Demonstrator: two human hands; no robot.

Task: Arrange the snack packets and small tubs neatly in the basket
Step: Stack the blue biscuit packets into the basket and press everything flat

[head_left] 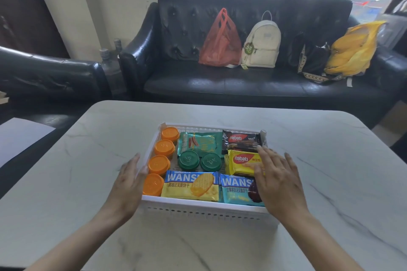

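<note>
Two hands flank a white basket on marble table. L hand flat vs basket's left wall, fingers straight, gripping nothing. R hand spread open over right side, resting on yellow nabati pkt & blue WANSI pkt. Inside: 4 orange tubs in left column, 2 green tubs mid.

white basket, packets, tubs in rows

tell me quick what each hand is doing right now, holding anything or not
Left hand: open, fingers straight against the left wall of the white basket, holding nothing.
Right hand: open, fingers straight over the yellow nabati packet, holding nothing.
</note>
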